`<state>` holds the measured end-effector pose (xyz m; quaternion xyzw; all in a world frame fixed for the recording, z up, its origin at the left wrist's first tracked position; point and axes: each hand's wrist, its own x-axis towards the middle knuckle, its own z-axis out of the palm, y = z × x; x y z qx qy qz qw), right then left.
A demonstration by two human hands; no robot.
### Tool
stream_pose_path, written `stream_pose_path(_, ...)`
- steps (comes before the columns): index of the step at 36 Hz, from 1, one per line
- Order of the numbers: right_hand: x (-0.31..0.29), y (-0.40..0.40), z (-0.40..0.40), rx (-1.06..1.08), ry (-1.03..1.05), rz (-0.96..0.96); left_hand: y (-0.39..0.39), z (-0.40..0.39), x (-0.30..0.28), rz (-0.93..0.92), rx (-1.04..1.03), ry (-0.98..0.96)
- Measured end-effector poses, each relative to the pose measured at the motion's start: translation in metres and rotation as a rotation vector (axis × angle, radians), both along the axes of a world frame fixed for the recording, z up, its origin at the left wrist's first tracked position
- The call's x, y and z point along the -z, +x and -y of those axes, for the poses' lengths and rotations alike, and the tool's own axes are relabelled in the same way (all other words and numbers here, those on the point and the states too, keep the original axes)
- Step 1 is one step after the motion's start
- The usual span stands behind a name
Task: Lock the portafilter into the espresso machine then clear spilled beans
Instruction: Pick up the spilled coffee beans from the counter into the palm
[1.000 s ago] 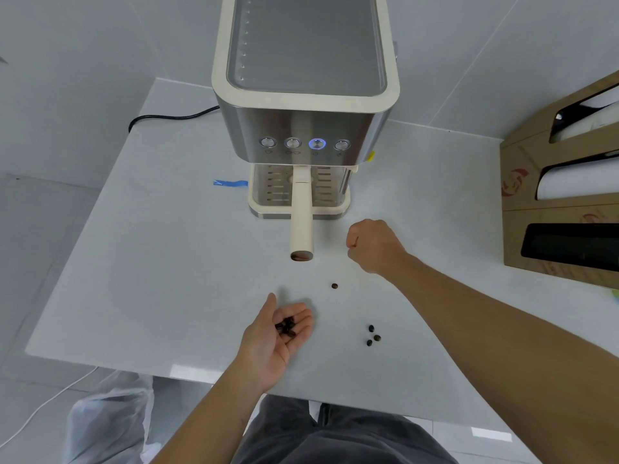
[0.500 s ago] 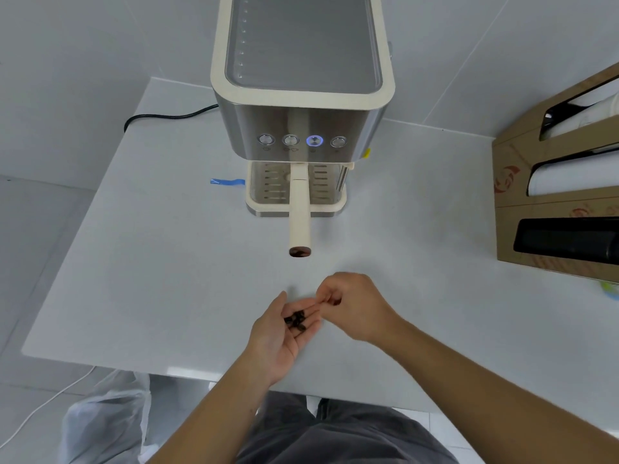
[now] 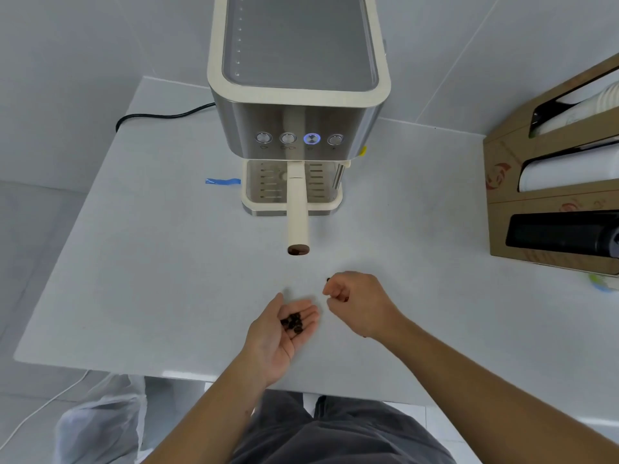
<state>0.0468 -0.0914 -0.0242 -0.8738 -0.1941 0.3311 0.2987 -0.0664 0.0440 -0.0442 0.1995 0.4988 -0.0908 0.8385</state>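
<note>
The cream portafilter handle sticks straight out from under the espresso machine, over its drip tray. My left hand lies palm up above the white table, with several coffee beans in the palm. Just to its right is my right hand, fingers curled downward; I cannot tell whether a small dark spot inside the curl is a bean. One loose bean lies on the table at that hand's upper left edge. Another bean peeks out under the right wrist.
A cardboard dispenser with cups and lids stands at the right. A strip of blue tape lies left of the drip tray, and a black power cable runs off the back left. A plastic bag hangs below the table's front edge.
My right hand came from near the portafilter to my left palm, touched the beans there, then drew back to the right beside a loose bean. The left hand stayed palm up.
</note>
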Motion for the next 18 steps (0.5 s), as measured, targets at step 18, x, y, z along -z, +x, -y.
stream_pose_path(18, 0.018, 0.027, -0.023, 0.005, -0.155, 0.071, -0.013, -0.01, 0.0, -0.023, -0.022, -0.017)
